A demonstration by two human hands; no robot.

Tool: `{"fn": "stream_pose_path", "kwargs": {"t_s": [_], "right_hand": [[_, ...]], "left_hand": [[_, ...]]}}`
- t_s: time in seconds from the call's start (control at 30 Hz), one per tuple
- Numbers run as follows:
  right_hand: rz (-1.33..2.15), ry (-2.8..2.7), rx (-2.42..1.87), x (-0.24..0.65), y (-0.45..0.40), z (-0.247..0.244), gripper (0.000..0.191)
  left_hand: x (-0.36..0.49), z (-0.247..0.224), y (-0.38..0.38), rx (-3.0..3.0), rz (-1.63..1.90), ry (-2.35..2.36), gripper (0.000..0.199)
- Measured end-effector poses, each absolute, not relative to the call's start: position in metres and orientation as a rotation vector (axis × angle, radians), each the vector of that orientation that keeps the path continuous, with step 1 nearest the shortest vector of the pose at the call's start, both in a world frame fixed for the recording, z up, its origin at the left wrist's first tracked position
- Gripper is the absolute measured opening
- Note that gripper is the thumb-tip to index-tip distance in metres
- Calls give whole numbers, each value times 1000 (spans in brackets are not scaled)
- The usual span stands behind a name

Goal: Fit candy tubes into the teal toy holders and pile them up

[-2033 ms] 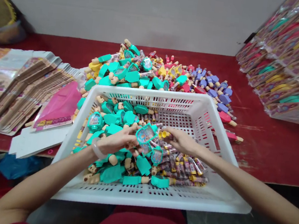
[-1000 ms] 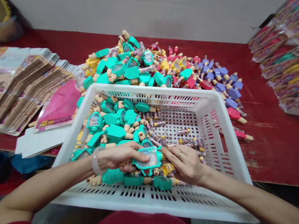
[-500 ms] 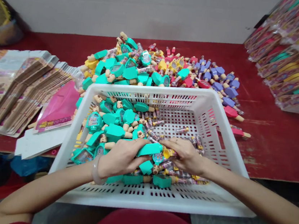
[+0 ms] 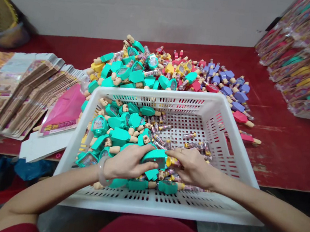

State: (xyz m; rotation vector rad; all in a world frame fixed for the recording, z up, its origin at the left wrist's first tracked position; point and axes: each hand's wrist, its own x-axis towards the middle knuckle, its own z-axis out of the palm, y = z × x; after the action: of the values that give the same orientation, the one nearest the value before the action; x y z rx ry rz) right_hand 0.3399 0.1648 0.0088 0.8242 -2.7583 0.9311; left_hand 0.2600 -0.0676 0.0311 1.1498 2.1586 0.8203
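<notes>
As the left hand [image 4: 128,162] and right hand [image 4: 192,167] meet low inside a white plastic basket [image 4: 157,206], the left fingers [image 4: 146,153] curl firmly over the body of a teal plastic toy [image 4: 154,157], while the right fingers [image 4: 177,151] close together around its yellow cap [image 4: 172,162], which seems to end a clear candy tube, though the hands hide most of it. Directly under and left of the fingers lie more teal toys [image 4: 120,135], and beyond them loose candy tubes [image 4: 189,144] rest on the basket's mesh floor. Farther past the fingers, a mixed heap of toys [image 4: 146,68] covers the red table [image 4: 282,158]. The small, smooth cap could slip from the right fingers if their pinch loosens, and a hard twist could separate the parts. Any sudden pull could also knock neighbouring toys or send a loose tube rolling across the mesh.
</notes>
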Motion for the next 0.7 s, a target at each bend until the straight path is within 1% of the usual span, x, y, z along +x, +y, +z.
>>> {"fn": "stream_pose_path", "kwargs": {"t_s": [0.07, 0.13, 0.2, 0.23, 0.27, 0.3, 0.37, 0.4, 0.43, 0.5, 0.53, 0.57, 0.6, 0.67, 0.7], "right_hand": [[1303, -2987, 599, 331, 168, 7, 10], [1700, -3125, 367, 321, 173, 5, 20], [1990, -3130, 274, 312, 180, 2, 24], [2048, -3102, 292, 309, 183, 1, 22], [2029, -3072, 336, 307, 186, 1, 19], [1945, -3044, 389, 307, 188, 2, 16], [1679, -2969, 463, 309, 189, 4, 21], [1551, -2930, 481, 312, 188, 6, 23], [1460, -2905, 494, 315, 187, 7, 21], [1432, -2914, 490, 320, 182, 8, 10], [1489, -2941, 449, 323, 179, 7, 12], [1589, -2970, 368, 324, 176, 5, 18], [1728, -2981, 247, 325, 173, 2, 23], [2087, -2930, -54, 327, 169, -5, 28], [2285, -2875, -187, 327, 167, -9, 30]], "left_hand": [[262, 20, -66, 1440, 659, 2319, 40], [262, 7, -64, 1623, 578, 2369, 36], [261, -3, -61, 1667, 551, 2398, 33], [260, -6, -60, 1634, 540, 2434, 33], [260, -7, -59, 1572, 538, 2479, 33], [259, -6, -59, 1486, 552, 2522, 33], [258, -1, -59, 1291, 637, 2554, 34], [256, 3, -60, 1201, 699, 2522, 35], [255, 7, -60, 1133, 749, 2443, 36], [250, 15, -63, 1068, 765, 2209, 38], [249, 17, -64, 1067, 740, 2106, 38], [248, 17, -64, 1091, 705, 2054, 38], [249, 15, -65, 1144, 663, 2064, 36], [253, 5, -67, 1337, 588, 2247, 31], [256, -1, -67, 1472, 543, 2351, 34]]}}
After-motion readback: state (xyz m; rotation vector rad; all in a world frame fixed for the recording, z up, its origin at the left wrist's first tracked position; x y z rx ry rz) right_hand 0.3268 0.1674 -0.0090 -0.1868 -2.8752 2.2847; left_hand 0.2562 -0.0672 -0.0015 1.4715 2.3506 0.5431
